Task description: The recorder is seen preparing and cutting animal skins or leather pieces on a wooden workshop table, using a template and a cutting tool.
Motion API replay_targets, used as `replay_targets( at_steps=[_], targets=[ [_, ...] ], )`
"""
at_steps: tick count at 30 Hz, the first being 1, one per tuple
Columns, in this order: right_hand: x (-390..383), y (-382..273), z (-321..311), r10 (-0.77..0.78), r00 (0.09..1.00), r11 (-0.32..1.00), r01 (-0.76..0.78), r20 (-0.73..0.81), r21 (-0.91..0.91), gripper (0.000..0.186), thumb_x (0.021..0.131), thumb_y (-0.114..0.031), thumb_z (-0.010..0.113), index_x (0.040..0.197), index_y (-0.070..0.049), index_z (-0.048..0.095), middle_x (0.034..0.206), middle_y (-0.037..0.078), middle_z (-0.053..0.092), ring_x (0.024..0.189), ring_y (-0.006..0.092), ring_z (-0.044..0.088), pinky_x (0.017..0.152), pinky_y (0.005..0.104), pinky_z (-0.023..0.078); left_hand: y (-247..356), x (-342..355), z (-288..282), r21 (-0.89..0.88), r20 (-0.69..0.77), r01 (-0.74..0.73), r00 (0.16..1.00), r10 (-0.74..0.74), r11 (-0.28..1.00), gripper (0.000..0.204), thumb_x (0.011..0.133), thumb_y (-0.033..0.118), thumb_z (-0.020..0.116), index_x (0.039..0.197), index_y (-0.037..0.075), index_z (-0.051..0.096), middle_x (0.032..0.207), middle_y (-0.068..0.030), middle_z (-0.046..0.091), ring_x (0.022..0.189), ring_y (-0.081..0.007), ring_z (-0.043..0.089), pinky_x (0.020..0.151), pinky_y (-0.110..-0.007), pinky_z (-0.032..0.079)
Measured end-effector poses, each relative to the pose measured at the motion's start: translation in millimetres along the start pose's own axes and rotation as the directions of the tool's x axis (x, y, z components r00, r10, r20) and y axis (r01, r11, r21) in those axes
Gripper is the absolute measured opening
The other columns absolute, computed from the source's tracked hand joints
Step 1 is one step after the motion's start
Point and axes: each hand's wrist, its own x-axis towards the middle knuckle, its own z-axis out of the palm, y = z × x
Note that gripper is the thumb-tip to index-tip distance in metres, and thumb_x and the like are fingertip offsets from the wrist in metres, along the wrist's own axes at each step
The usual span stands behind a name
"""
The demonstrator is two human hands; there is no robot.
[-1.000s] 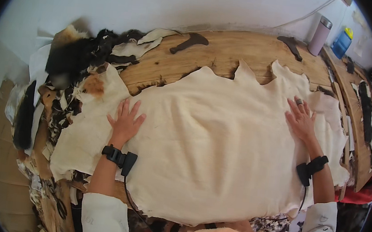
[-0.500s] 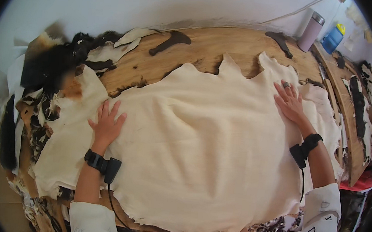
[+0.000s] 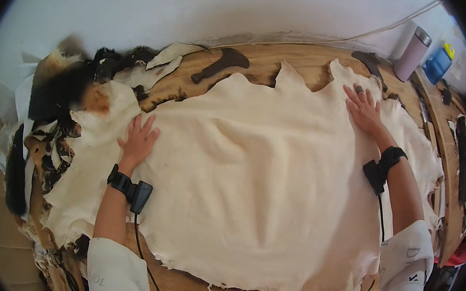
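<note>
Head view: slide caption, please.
Left hand and right hand lie spread on pale hide over wooden boards.

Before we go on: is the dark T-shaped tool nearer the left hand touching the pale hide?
Apart. The head view shows a narrow strip of bare wooden board between the T-shaped tool and the pale hide's upper edge.

Pale hide point(image 3: 273, 189) looks like matt leather, softly creased. Worktop point(image 3: 308, 60) is grained wood. Dark fur point(image 3: 58, 98) fuzzy, pink flask point(image 3: 411, 59) smooth with metallic cap.
</note>
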Motion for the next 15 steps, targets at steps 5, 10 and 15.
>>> replay_targets(
  at_steps=[5,10,15],
  targets=[
    [37.5,-9.8,-3.5,-0.031,1.0,0.999,0.031,0.004,-0.011,0.046,0.088,-0.041,0.03,0.133,-0.036,0.022,0.141,0.003,0.02,0.129,0.0329,0.015,0.097,0.0602,0.014,-7.7,15.9,3.2,0.002,-0.002,0.026,1.0,-0.026,1.0,0.051,0.084,0.051,0.036,0.13,0.03,0.033,0.141,-0.0089,0.019,0.131,-0.0251,0.012,0.09,-0.066,0.006],
    [42.9,-12.2,-2.4,-0.013,0.999,1.0,0.013,-0.035,0.007,0.046,0.087,-0.04,0.031,0.132,-0.035,0.025,0.14,0.004,0.024,0.129,0.0324,0.017,0.098,0.0593,0.014,-7.7,23.5,-6.8,-0.011,0.013,0.015,1.0,-0.015,1.0,0.052,0.084,0.051,0.037,0.131,0.029,0.032,0.141,-0.0095,0.017,0.131,-0.0267,0.01,0.091,-0.066,0.006],
    [38.2,-16.0,-6.2,0.015,0.998,1.0,-0.015,-0.065,0.001,0.045,0.087,-0.039,0.031,0.131,-0.033,0.028,0.139,0.004,0.025,0.129,0.0313,0.018,0.099,0.058,0.015,33.9,59.3,-25.1,-0.336,-0.132,-0.278,0.96,0.248,0.9,0.035,0.082,0.032,0.047,0.108,0.012,0.058,0.111,-0.0142,0.054,0.104,-0.026,0.051,0.086,-0.038,0.038]
  ],
)
